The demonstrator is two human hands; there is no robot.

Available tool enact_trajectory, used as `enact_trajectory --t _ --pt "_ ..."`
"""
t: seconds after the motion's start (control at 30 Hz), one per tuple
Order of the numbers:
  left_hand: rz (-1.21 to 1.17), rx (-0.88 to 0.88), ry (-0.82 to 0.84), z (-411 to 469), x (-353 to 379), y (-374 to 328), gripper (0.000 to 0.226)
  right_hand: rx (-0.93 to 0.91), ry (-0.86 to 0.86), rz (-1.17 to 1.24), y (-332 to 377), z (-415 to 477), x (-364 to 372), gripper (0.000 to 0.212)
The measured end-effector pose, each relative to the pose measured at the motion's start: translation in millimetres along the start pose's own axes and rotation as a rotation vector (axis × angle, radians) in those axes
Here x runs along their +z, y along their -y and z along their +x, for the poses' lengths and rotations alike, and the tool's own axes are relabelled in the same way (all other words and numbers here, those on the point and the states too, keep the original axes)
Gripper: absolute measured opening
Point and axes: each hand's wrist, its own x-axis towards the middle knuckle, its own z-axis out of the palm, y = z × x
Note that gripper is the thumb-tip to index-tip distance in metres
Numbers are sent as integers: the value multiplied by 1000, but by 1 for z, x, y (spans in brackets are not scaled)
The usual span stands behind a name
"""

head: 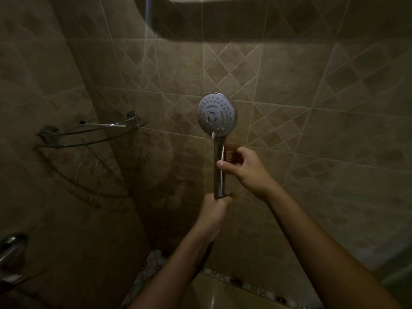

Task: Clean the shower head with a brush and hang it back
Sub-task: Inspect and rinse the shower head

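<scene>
Forearms: both bare, entering from the bottom edge and reaching up and forward toward the tiled wall.
Left hand (213,211): clenched around the lowest part of the shower head's handle, fist upright, knuckles toward the camera.
Right hand (242,169): grasping the handle higher up, thumb across the front, fingers curled round the far side.
Shower head (216,114): held upright in front of the wall between the two hands' grips, round pale spray face turned toward the camera, nozzle holes visible; chrome handle runs straight down from it.
Hose: dark line dropping from under the left fist along the forearm; detail unclear in dim light.
Corner shelf (91,133): glass with chrome rail, mounted on the wall well to the left of the shower head.
Tap (11,248): chrome fitting at the lower left edge, partly cut off.
Wall (312,108): brown tiles with diagonal pattern; lighting low.
Brush: not identifiable in either hand.
</scene>
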Motion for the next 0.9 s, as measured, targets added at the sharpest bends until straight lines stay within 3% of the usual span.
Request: enact_trajectory --t 0.2,0.33,0.43,0.57,0.67,0.73,0.9 --pt "81 35 6 5 0 4 10 22 60 162 1 -5 4 30" --pt "89 -1 4 6 1 6 22 -24 -44 41 0 -8 10 39" --pt "75 -35 10 6 -1 8 18 -56 -122 -34 -1 -7 7 41" --pt "83 -34 -5 15 -9 11 18 -20 14 4 0 -2 2 23" --pt "86 -2 0 27 -17 15 10 -11 92 39 3 0 2 26" --pt "122 9 -19 35 -22 19 23 -15 70 51 0 5 4 27" --pt "183 -27 -75 61 -34 36 15 -19 -10 63 -23 21 8 27"
